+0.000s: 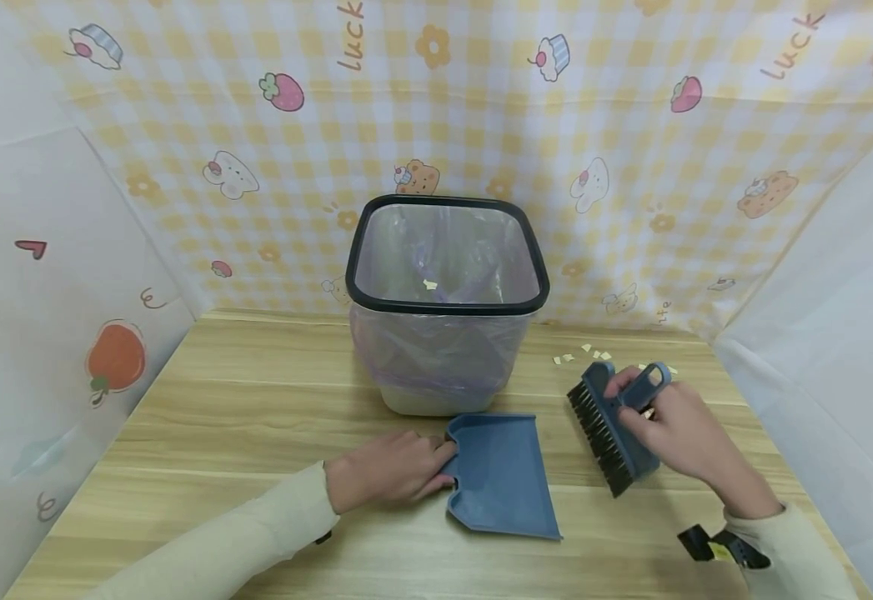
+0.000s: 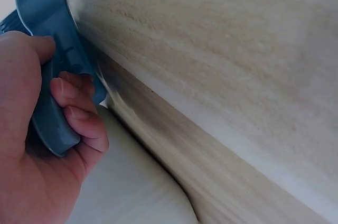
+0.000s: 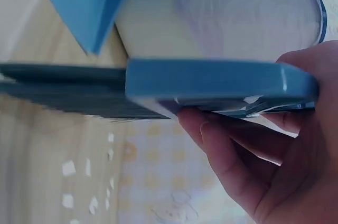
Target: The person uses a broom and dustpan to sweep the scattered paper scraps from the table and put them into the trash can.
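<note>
My left hand (image 1: 398, 468) grips the handle of a blue dustpan (image 1: 502, 475), its fingers curled round it in the left wrist view. The pan's wide edge faces right, toward the brush. In my right hand (image 1: 672, 425) is a blue hand brush (image 1: 619, 429) with dark bristles (image 1: 599, 442) facing left, its looped handle between the thumb and fingers. Small pale paper scraps (image 1: 568, 357) lie on the table behind the brush; the right wrist view shows several scraps (image 3: 68, 168) too. Part of the brush hides some of them.
Behind the dustpan stands a bin (image 1: 447, 358) with a black rim and a thin plastic liner; a pale scrap (image 1: 430, 285) shows inside it. A patterned cloth (image 1: 293, 167) hangs at the back of the wooden table (image 1: 256, 375), with white cloth at both sides.
</note>
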Tool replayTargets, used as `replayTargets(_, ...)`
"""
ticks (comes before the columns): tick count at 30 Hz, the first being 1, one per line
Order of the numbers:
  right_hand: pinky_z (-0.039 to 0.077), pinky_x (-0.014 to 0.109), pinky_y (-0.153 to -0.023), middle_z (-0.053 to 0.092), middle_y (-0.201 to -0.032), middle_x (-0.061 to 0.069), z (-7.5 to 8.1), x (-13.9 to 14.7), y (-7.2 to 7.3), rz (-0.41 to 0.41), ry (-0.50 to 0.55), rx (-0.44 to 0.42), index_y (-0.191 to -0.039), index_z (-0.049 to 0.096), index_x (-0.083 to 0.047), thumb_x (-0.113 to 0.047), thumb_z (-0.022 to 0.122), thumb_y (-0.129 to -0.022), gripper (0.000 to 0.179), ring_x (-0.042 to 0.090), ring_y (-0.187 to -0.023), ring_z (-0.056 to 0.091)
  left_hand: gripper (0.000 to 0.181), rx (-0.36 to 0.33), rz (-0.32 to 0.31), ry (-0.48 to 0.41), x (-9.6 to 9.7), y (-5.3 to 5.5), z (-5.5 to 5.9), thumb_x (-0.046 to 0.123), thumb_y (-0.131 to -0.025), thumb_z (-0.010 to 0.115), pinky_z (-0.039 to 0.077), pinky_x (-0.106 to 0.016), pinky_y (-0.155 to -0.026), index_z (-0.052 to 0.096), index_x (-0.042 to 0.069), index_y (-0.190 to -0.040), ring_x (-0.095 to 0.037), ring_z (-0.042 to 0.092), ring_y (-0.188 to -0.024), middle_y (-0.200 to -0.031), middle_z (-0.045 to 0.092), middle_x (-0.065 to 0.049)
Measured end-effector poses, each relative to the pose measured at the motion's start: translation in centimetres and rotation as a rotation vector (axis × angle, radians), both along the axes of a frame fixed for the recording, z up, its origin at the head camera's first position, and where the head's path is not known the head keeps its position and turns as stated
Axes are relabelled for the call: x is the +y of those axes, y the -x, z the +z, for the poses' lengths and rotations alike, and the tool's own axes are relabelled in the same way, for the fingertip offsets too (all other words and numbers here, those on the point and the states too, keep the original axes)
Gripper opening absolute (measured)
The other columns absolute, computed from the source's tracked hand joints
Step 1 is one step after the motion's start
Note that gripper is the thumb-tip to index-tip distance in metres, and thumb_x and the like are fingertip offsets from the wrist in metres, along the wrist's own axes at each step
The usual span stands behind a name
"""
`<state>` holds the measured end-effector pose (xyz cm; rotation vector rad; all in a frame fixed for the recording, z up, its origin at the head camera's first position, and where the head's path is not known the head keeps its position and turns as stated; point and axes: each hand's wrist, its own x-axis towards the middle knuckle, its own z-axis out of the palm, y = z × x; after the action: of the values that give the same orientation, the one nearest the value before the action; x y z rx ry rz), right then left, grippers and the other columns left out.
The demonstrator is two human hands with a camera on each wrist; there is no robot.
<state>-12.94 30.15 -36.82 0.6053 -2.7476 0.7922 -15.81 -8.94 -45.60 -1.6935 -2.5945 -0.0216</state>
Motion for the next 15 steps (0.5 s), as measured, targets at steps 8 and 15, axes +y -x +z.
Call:
replayTargets(8, 0.044, 0.035, -0.058, 0.077, -0.106, 0.019, 2.0, 2.2, 4.0, -0.071, -0.083, -0.057, -0.117, 0.074, -0.007, 0.0, 0.065, -0.097, 0.023, 0.015, -0.062, 0.052, 0.027, 0.006, -0.005, 0.005, 0.0, 0.0, 0.1, 0.034, -0.116, 0.058, 0.055, -0.025, -0.065, 0.066, 0.008, -0.119, -0.007, 0.064, -0.07, -0.095, 0.069, -0.001)
replayTargets(15, 0.051, 0.048, -0.073, 0.078, -0.102, 0.016, 2.6, 3.5, 7.6, -0.069, -0.165, -0.055, -0.116, 0.075, -0.011, -0.006, 0.063, -0.104, 0.018, 0.023, -0.074, 0.062, 0.028, -0.008, 0.006, 0.017, 0.0, 0.0, 0.1, 0.034, -0.117, 0.057, 0.056, -0.025, -0.066, 0.066, 0.008, -0.121, -0.008, 0.065, -0.072, -0.097, 0.07, -0.001)
